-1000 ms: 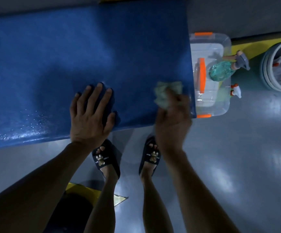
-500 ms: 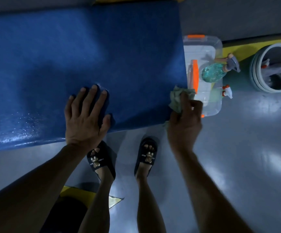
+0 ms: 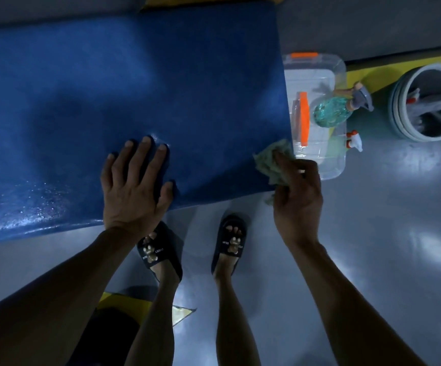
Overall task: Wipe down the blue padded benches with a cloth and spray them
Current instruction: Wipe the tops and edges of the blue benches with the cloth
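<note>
While the left hand (image 3: 135,186) lies flat with spread fingers on the blue bench (image 3: 135,83) — a dark cloth (mostly hidden) (image 3: 173,192) under it — the right hand (image 3: 297,199) pinches a crumpled greenish cloth (image 3: 270,161) at the bench's near right corner. The bench's left end is cut off.

Dim, bluish light; glare patches on glossy floor (image 3: 430,241); wide-angle edge distortion; slight softness overall.
</note>
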`<control>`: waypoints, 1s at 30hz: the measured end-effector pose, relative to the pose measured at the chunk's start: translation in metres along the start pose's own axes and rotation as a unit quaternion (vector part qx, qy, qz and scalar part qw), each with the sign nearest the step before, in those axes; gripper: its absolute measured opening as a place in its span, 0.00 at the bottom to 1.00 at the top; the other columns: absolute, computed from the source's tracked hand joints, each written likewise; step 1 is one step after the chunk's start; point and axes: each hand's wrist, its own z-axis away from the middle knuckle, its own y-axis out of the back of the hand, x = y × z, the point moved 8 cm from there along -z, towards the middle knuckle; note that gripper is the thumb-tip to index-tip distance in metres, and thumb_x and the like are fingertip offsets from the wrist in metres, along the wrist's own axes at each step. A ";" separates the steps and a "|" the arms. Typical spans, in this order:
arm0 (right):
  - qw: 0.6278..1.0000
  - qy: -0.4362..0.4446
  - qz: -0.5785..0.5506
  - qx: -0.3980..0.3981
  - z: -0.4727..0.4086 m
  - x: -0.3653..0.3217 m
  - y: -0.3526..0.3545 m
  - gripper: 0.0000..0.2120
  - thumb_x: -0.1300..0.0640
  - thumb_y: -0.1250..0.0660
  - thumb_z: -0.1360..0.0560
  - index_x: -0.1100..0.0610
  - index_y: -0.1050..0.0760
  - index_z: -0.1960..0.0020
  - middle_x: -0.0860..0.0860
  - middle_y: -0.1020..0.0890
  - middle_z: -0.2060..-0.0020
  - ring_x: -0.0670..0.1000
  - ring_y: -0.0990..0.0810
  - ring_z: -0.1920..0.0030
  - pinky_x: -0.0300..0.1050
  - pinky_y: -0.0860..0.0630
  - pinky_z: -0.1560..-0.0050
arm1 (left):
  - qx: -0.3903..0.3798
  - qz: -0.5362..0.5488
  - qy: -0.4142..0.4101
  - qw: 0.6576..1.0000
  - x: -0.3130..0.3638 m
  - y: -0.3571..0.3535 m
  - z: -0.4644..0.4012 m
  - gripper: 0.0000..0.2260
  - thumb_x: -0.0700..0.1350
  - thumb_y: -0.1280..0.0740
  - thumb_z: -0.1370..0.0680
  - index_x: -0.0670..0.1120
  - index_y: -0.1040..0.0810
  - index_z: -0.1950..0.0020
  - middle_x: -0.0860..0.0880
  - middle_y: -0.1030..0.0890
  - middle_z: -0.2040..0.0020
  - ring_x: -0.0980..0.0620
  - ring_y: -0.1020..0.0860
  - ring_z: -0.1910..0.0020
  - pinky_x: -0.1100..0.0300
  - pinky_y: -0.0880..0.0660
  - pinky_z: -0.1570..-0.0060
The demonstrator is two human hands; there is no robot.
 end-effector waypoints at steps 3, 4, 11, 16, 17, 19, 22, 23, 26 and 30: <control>0.984 -0.131 -0.025 0.114 0.006 -0.011 -0.010 0.29 0.67 0.39 0.33 0.51 0.22 0.35 0.55 0.24 0.45 0.60 0.24 0.46 0.53 0.23 0.49 | -0.011 0.011 0.003 1.000 0.001 0.000 -0.001 0.29 0.58 0.44 0.21 0.51 0.42 0.21 0.46 0.41 0.21 0.42 0.45 0.22 0.44 0.52 0.24; 0.984 -0.128 -0.035 0.118 0.011 -0.031 -0.021 0.28 0.66 0.38 0.33 0.51 0.22 0.35 0.55 0.25 0.44 0.60 0.25 0.46 0.52 0.24 0.47 | -0.019 0.017 0.006 1.000 0.001 -0.001 -0.001 0.29 0.59 0.45 0.21 0.51 0.42 0.21 0.47 0.42 0.21 0.42 0.46 0.22 0.44 0.53 0.24; 0.974 0.187 0.048 -0.114 0.028 -0.109 -0.063 0.23 0.61 0.38 0.27 0.48 0.24 0.34 0.51 0.23 0.44 0.55 0.25 0.50 0.49 0.25 0.55 | -0.020 0.022 0.012 0.999 0.000 -0.001 -0.001 0.30 0.60 0.47 0.21 0.51 0.41 0.21 0.46 0.42 0.21 0.41 0.46 0.22 0.43 0.52 0.24; 0.990 0.105 0.074 -0.056 -0.025 -0.025 -0.013 0.27 0.64 0.39 0.30 0.50 0.25 0.33 0.52 0.25 0.42 0.58 0.26 0.46 0.51 0.23 0.54 | -0.016 0.003 0.002 1.000 0.001 -0.001 -0.001 0.29 0.60 0.48 0.20 0.50 0.40 0.21 0.45 0.40 0.21 0.40 0.43 0.23 0.43 0.51 0.24; 0.995 0.065 0.064 -0.038 -0.031 -0.019 -0.010 0.27 0.63 0.41 0.30 0.49 0.26 0.32 0.53 0.26 0.42 0.58 0.26 0.45 0.50 0.23 0.54 | -0.018 0.002 0.002 1.000 0.001 -0.001 -0.001 0.29 0.60 0.49 0.20 0.50 0.40 0.21 0.45 0.40 0.21 0.40 0.43 0.23 0.43 0.52 0.24; 0.999 -0.025 0.029 0.011 -0.039 -0.008 -0.010 0.28 0.64 0.42 0.29 0.47 0.27 0.31 0.54 0.27 0.43 0.57 0.26 0.44 0.48 0.25 0.53 | -0.027 0.002 0.005 1.000 0.000 -0.002 -0.002 0.29 0.60 0.48 0.21 0.50 0.41 0.21 0.45 0.41 0.21 0.40 0.44 0.23 0.43 0.52 0.24; 0.964 -0.242 -0.042 0.101 -0.047 0.018 -0.011 0.26 0.62 0.40 0.24 0.45 0.29 0.29 0.54 0.27 0.42 0.57 0.26 0.42 0.47 0.29 0.51 | -0.031 0.006 0.004 1.000 0.001 -0.002 -0.003 0.29 0.59 0.47 0.21 0.50 0.41 0.21 0.46 0.42 0.21 0.41 0.45 0.23 0.43 0.52 0.24; 0.947 -0.296 -0.041 0.116 -0.047 0.023 -0.013 0.25 0.61 0.40 0.23 0.45 0.30 0.29 0.54 0.27 0.41 0.57 0.26 0.42 0.47 0.30 0.50 | -0.029 0.006 0.004 1.000 0.000 -0.002 -0.002 0.29 0.59 0.47 0.21 0.50 0.41 0.21 0.46 0.42 0.21 0.41 0.45 0.23 0.43 0.52 0.24; 0.964 -0.237 0.013 0.121 -0.047 -0.015 -0.017 0.27 0.62 0.39 0.27 0.46 0.29 0.29 0.56 0.26 0.41 0.59 0.27 0.44 0.51 0.29 0.49 | -0.024 0.004 0.002 1.000 0.000 -0.004 -0.002 0.29 0.60 0.47 0.21 0.51 0.41 0.21 0.46 0.41 0.21 0.41 0.44 0.23 0.42 0.50 0.25; 0.997 0.036 0.056 -0.030 -0.004 -0.101 -0.061 0.27 0.58 0.41 0.27 0.46 0.29 0.29 0.53 0.23 0.40 0.58 0.24 0.48 0.53 0.26 0.50 | -0.033 0.016 0.007 0.999 0.000 -0.005 -0.002 0.29 0.60 0.48 0.21 0.51 0.41 0.21 0.46 0.41 0.21 0.41 0.45 0.22 0.42 0.51 0.25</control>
